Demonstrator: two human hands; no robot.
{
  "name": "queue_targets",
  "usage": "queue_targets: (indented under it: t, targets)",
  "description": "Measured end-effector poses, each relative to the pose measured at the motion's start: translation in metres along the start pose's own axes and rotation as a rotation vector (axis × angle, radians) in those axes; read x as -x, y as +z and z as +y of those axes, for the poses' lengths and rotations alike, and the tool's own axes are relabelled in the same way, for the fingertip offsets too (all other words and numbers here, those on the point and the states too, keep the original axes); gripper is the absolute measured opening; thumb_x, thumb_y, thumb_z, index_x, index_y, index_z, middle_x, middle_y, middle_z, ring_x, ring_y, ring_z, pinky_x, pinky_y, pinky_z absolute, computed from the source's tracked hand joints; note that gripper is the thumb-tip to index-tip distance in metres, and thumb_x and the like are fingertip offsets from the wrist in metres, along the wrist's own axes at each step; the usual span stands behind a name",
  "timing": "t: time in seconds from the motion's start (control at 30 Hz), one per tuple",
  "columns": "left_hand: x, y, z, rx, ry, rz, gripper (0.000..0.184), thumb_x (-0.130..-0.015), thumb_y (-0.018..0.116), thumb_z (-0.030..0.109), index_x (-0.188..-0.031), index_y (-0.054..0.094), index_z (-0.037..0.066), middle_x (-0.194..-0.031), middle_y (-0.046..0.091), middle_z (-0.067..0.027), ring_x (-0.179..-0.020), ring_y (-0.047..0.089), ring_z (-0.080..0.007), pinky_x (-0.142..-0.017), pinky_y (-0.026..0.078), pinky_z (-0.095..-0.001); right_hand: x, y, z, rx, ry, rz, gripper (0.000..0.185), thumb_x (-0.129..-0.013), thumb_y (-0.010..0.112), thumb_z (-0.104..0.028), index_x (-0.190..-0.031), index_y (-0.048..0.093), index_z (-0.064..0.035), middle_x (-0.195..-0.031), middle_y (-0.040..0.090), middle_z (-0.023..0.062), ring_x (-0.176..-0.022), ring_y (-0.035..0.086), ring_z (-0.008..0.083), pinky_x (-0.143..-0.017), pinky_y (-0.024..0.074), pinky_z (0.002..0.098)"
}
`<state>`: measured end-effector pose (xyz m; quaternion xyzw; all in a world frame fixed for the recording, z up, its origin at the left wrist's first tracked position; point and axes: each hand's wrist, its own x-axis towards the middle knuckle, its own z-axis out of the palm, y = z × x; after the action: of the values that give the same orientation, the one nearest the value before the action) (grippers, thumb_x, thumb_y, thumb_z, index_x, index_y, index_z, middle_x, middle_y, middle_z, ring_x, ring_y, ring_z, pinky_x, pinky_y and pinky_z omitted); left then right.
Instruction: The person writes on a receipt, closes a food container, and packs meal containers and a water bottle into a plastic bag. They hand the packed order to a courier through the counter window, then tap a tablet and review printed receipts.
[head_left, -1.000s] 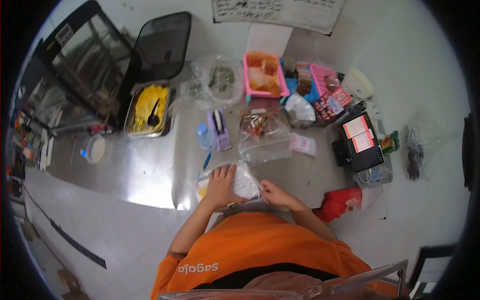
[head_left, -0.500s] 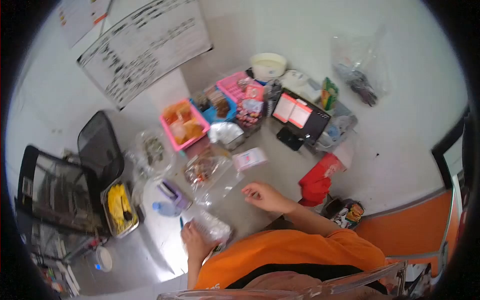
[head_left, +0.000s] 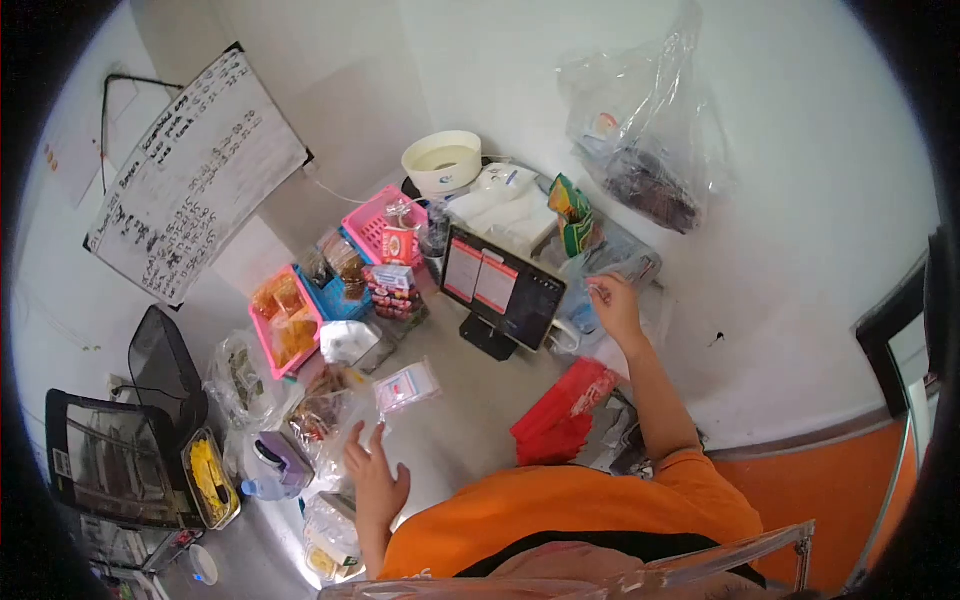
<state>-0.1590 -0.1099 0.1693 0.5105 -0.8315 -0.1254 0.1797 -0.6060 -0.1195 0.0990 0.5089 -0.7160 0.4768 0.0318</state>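
Note:
My left hand [head_left: 373,482] is raised over the near side of the table with its fingers spread, holding nothing. Just beyond it lie a clear plastic bag [head_left: 322,420] of brownish contents and a small white-and-pink packet [head_left: 407,388]. Below the hand is another clear bag [head_left: 330,535] with pale contents. My right hand [head_left: 617,308] reaches past the right side of a tablet on a stand [head_left: 500,290]. Its fingers are curled together beside clear plastic [head_left: 640,262]; whatever they hold, if anything, I cannot make out. A green-and-yellow packet [head_left: 575,222] stands just beyond.
A red bag [head_left: 565,415] lies at the table's right edge. Pink basket [head_left: 262,325], purple tape dispenser [head_left: 285,462] and a tray of yellow items [head_left: 210,480] are on the left. A white bowl [head_left: 442,165] stands at the back. A filled plastic bag [head_left: 650,180] hangs on the wall.
My right hand has moved forward and right, from above the table to beside the tablet. My left hand has lifted off the clear bag and opened. The view has shifted.

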Motion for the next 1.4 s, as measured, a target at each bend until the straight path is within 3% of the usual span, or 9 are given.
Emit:
queue_targets:
  t: [0.07, 0.27, 0.57, 0.77, 0.97, 1.07, 1.17, 1.4]
  targets:
    - [-0.014, 0.020, 0.022, 0.032, 0.048, -0.060, 0.064, -0.065, 0.060, 0.006, -0.126, 0.040, 0.006, -0.131, 0.028, -0.0249, -0.121, 0.027, -0.0433, -0.102, 0.021, -0.0510, -0.025, -0.002, 0.009, 0.124, -0.226, -0.008, 0.014, -0.074, 0.061, -0.006, -0.087, 0.065, -0.0047, -0.092, 0.061, 0.0074, -0.087, 0.056, 0.0265, -0.076, 0.0452, 0.0364]
    - [-0.019, 0.051, 0.057, 0.035, 0.028, -0.130, 0.062, -0.066, 0.065, 0.009, -0.124, 0.042, 0.007, -0.133, 0.026, -0.0238, -0.122, 0.026, -0.0423, -0.101, 0.022, -0.0512, -0.071, 0.003, 0.020, 0.279, -0.505, -0.432, 0.015, -0.074, 0.056, -0.006, -0.086, 0.064, -0.0098, -0.089, 0.060, 0.0039, -0.092, 0.053, 0.0239, -0.085, 0.0380, 0.0385]
    - [-0.013, 0.064, 0.069, 0.014, -0.074, -0.107, 0.060, -0.068, 0.066, 0.011, -0.124, 0.042, 0.007, -0.134, 0.025, -0.0242, -0.123, 0.025, -0.0423, -0.101, 0.023, -0.0504, -0.105, 0.001, 0.032, 0.405, -0.513, -0.797, 0.011, -0.075, 0.056, -0.009, -0.081, 0.065, -0.0088, -0.086, 0.059, 0.0056, -0.093, 0.053, 0.0248, -0.085, 0.0389, 0.0402]
    - [-0.020, 0.063, 0.076, 0.011, -0.087, -0.104, 0.058, -0.070, 0.067, 0.012, -0.123, 0.043, 0.007, -0.135, 0.024, -0.0246, -0.123, 0.025, -0.0428, -0.100, 0.023, -0.0506, -0.103, 0.009, 0.040, 0.246, -0.636, -0.631, 0.010, -0.074, 0.055, -0.008, -0.079, 0.064, -0.0065, -0.088, 0.059, 0.0081, -0.092, 0.053, 0.0271, -0.086, 0.0407, 0.0410]
    - [-0.019, 0.067, 0.082, 0.002, -0.090, -0.127, 0.058, -0.071, 0.067, 0.013, -0.123, 0.043, 0.007, -0.135, 0.024, -0.0243, -0.123, 0.025, -0.0429, -0.101, 0.023, -0.0509, -0.108, 0.019, 0.043, 0.405, -0.360, -0.918, 0.029, -0.070, 0.064, -0.010, -0.099, 0.061, -0.0075, -0.097, 0.061, 0.0077, -0.096, 0.053, 0.0279, -0.085, 0.0436, 0.0405]
    - [-0.018, 0.065, 0.081, -0.007, -0.093, -0.125, 0.059, -0.070, 0.067, 0.014, -0.123, 0.042, 0.007, -0.135, 0.024, -0.0244, -0.123, 0.025, -0.0429, -0.101, 0.023, -0.0509, -0.112, 0.004, 0.031, 0.344, -0.474, -0.948, 0.034, -0.068, 0.069, -0.013, -0.100, 0.060, -0.0083, -0.097, 0.062, 0.0078, -0.095, 0.054, 0.0272, -0.084, 0.0439, 0.0398]
    - [-0.018, 0.064, 0.080, -0.017, -0.093, -0.120, 0.059, -0.070, 0.067, 0.014, -0.123, 0.042, 0.007, -0.135, 0.024, -0.0243, -0.124, 0.025, -0.0429, -0.101, 0.023, -0.0509, -0.110, 0.009, 0.043, 0.300, -0.704, -0.804, 0.030, -0.070, 0.067, -0.016, -0.098, 0.060, -0.0089, -0.093, 0.062, 0.0092, -0.092, 0.055, 0.0274, -0.082, 0.0444, 0.0398]
    - [-0.019, 0.066, 0.083, -0.003, -0.084, -0.124, 0.059, -0.070, 0.068, 0.014, -0.123, 0.042, 0.008, -0.135, 0.024, -0.0236, -0.123, 0.025, -0.0427, -0.101, 0.023, -0.0505, -0.111, 0.016, 0.035, 0.336, -0.570, -0.718, 0.013, -0.077, 0.052, -0.009, -0.087, 0.060, -0.0082, -0.085, 0.059, 0.0091, -0.092, 0.055, 0.0277, -0.079, 0.0450, 0.0395]
